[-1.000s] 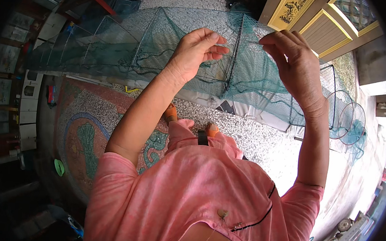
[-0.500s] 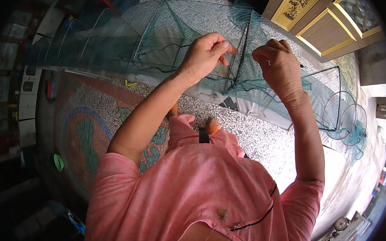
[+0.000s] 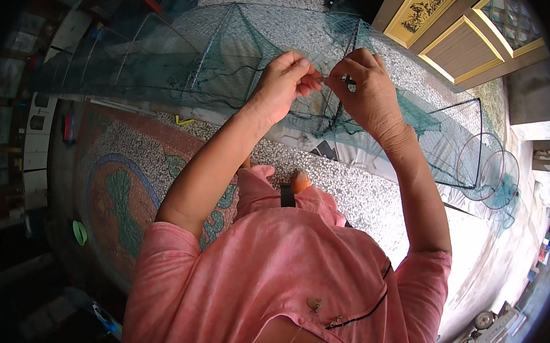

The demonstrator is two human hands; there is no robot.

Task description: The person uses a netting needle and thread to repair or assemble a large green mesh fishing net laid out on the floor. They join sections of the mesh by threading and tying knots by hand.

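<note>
A long collapsible fish trap (image 3: 161, 68) of green netting stretches across in front of me, held in shape by thin square frames. My left hand (image 3: 283, 80) is closed in a pinch over the netting, beside a dark upright frame rod (image 3: 353, 40). Just right of it, my right hand (image 3: 365, 88) has thumb and forefinger pinched together, the tips almost meeting my left fingers. Something small and thin seems to sit between the fingertips; too fine to make out. The right hand hides part of the rod.
At the trap's right end are a black square frame (image 3: 479, 144) and round hoops (image 3: 493, 173). A brown-and-gold door panel (image 3: 465, 48) stands at upper right. Below the trap lies a speckled floor with a coloured mosaic (image 3: 123, 205). A green object (image 3: 79, 233) lies at left.
My right hand has moved left and closer to my left hand, so their fingertips nearly meet. My left hand has shifted only slightly, staying pinched.
</note>
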